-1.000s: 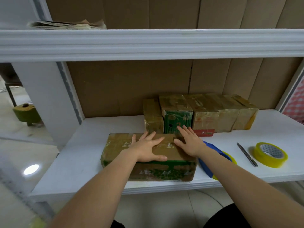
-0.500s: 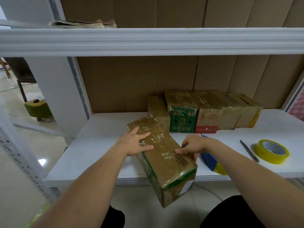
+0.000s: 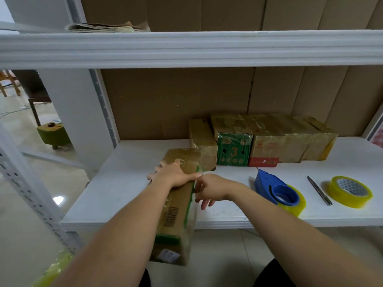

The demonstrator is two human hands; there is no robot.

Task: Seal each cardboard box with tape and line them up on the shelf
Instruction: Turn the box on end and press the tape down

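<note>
White shelf (image 3: 128, 195) with cardboard backing; tiled floor to the left, green stool (image 3: 54, 135) beyond. Row of taped boxes (image 3: 261, 139) stands against the back. Long cardboard box (image 3: 178, 206) lies end-on, far end on the shelf beside the row, near end overhanging the front edge. Left hand (image 3: 176, 172) lies flat on its top, fingers extended. Right hand (image 3: 209, 188) touches its right side, fingers loosely bent; grasp cannot be determined. Blue tape dispenser (image 3: 275, 188), knife (image 3: 319, 190), yellow tape roll (image 3: 350, 191) lie to the right. Box label blurred.
</note>
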